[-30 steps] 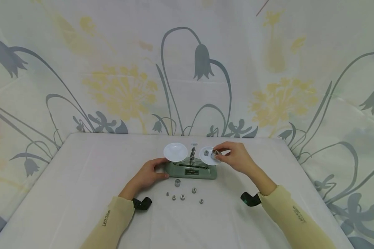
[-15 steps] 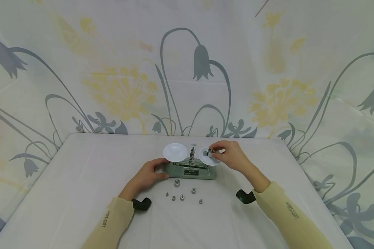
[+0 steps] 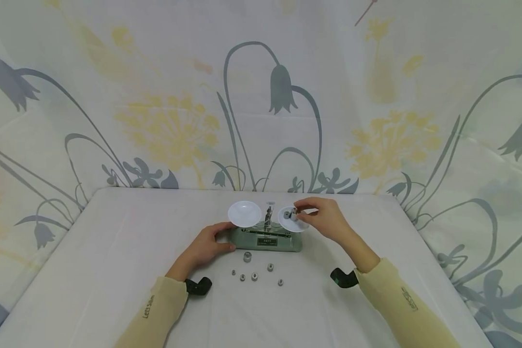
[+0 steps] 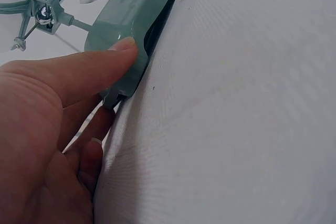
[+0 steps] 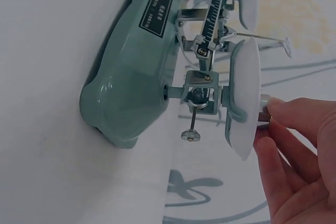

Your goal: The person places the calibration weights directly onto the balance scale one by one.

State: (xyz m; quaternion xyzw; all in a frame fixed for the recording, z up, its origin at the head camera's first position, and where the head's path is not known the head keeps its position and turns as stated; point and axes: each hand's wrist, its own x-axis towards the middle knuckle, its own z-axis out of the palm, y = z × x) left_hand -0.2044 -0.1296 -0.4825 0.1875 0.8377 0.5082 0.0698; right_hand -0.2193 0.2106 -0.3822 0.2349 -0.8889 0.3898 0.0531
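A green balance scale (image 3: 243,239) with two white pans stands on the table. My left hand (image 3: 204,245) grips the left end of its base, and the left wrist view shows the thumb (image 4: 100,69) lying on the green housing. Over the right pan (image 3: 289,226), my right hand (image 3: 326,219) pinches a metal weight (image 3: 294,217) between thumb and fingers. That weight (image 5: 264,109) appears to stand on the pan in the right wrist view. Just left of it sits a second weight (image 3: 287,214). Nothing lies on the left pan (image 3: 244,214).
Several loose metal weights lie in front of the scale, among them a larger one (image 3: 247,256) near the base and a small one (image 3: 280,282) closest to me. A white cloth (image 3: 113,251) covers the table, and a flowered curtain (image 3: 165,121) hangs behind.
My right hand has shifted left with its weight, from the right side of the pan to beside the other weight. My left hand has stayed on the base.
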